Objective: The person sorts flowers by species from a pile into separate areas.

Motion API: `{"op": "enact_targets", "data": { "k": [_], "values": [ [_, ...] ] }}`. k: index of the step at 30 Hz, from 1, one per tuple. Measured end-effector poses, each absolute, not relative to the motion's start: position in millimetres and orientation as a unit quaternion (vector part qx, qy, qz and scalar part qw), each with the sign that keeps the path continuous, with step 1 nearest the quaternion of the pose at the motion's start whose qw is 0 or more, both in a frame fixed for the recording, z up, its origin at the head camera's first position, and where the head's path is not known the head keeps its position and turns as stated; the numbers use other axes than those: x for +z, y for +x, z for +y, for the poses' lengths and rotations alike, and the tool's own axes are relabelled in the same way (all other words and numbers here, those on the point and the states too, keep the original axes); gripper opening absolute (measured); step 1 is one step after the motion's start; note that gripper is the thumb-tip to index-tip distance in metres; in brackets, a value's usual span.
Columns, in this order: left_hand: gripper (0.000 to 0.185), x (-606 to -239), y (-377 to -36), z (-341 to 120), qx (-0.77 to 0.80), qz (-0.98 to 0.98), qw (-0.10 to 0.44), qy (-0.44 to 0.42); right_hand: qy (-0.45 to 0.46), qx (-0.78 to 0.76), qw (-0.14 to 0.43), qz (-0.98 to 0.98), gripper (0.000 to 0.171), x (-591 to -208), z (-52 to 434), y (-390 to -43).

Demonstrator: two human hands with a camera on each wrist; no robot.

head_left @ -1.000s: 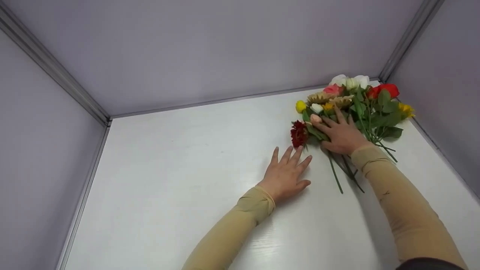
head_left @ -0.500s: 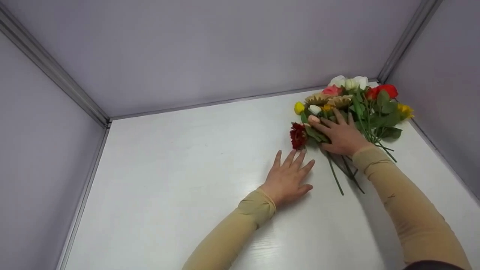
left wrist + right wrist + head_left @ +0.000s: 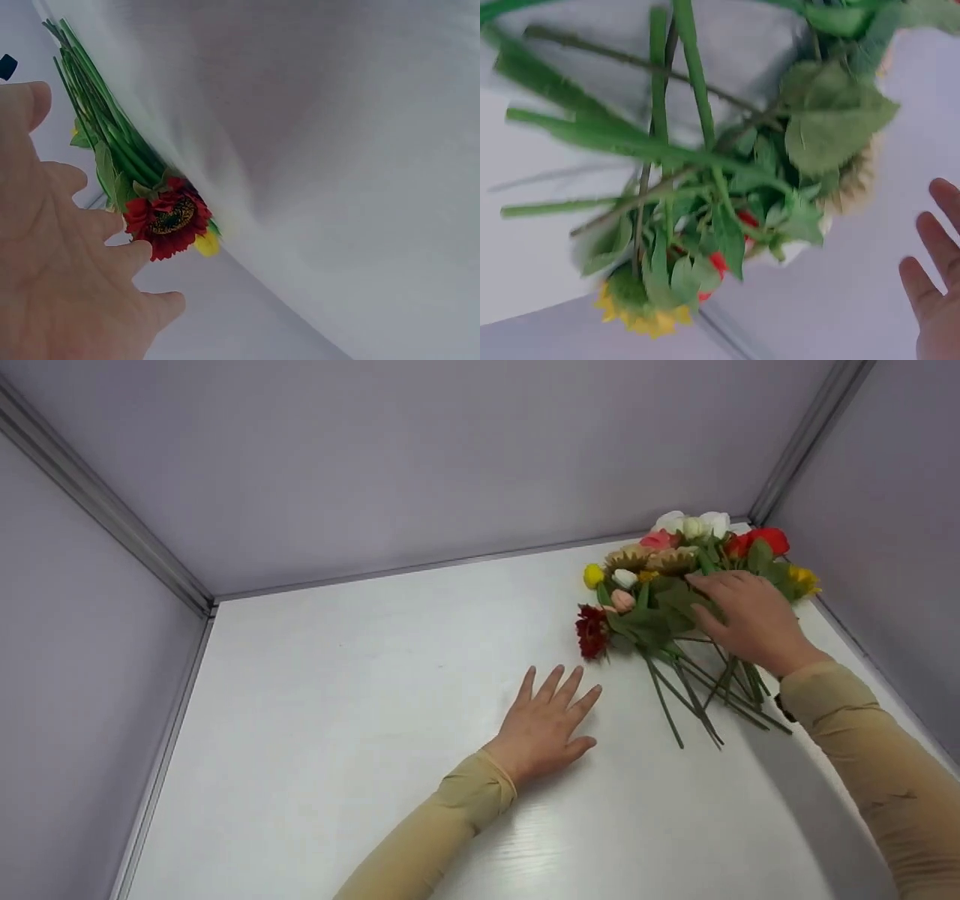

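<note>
A bunch of flowers on green stems [image 3: 664, 701] lies on the white table at the back right. My right hand [image 3: 754, 619] is over the right part of the bunch, fingers loosely bent in the head view; several fingertips show spread apart from the leaves [image 3: 836, 116] in the right wrist view. It holds nothing. My left hand [image 3: 544, 727], fingers spread, lies over the table in front of the dark red flower [image 3: 592, 632]. In the left wrist view that flower shows just beyond my left fingers [image 3: 131, 256]. Beside it are a peach bud [image 3: 622, 601] and a yellow bud [image 3: 593, 576].
White blooms [image 3: 715, 523] and a pink one [image 3: 658, 540] lie at the back, near the grey rear wall [image 3: 420, 472]. A red bloom [image 3: 769, 541] and a yellow flower [image 3: 804, 580] sit close to the right wall [image 3: 892, 555]. The white table [image 3: 360, 697] spreads left.
My right hand has moved right, off the peach bud and the flowers on the left, uncovering leaves and more stems. My left hand has drawn slightly left, away from the dark red flower.
</note>
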State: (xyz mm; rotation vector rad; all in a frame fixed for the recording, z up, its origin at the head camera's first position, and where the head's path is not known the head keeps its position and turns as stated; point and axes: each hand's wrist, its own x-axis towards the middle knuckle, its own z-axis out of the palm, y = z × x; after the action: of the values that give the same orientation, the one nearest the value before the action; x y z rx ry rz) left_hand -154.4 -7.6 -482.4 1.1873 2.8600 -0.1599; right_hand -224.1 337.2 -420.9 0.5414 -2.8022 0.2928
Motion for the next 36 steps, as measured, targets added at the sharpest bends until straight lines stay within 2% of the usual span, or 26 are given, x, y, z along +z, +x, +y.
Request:
{"op": "enact_targets", "data": {
  "k": [4, 8, 18, 26, 36],
  "values": [
    [0.073, -481, -148, -9, -0.045, 0.919, 0.023, 0.391, 0.103, 0.165, 0.113, -0.974, 0.036, -413, 359, -216],
    [0.073, -478, -143, 3, -0.046, 0.912, 0.024, 0.406, 0.027, 0.222, 0.068, -0.972, 0.032, -421, 374, -214],
    [0.073, -486, -129, 34, -0.060, 0.894, 0.009, 0.444, -0.024, 0.235, -0.029, -0.971, 0.033, -449, 381, -222],
    [0.072, -490, -131, 31, -0.061, 0.899, 0.007, 0.434, -0.045, 0.252, -0.050, -0.965, 0.027, -451, 378, -225],
    [0.067, -486, -140, 20, -0.023, 0.911, 0.035, 0.411, -0.057, 0.305, -0.039, -0.950, 0.041, -439, 361, -211]
  ]
}}
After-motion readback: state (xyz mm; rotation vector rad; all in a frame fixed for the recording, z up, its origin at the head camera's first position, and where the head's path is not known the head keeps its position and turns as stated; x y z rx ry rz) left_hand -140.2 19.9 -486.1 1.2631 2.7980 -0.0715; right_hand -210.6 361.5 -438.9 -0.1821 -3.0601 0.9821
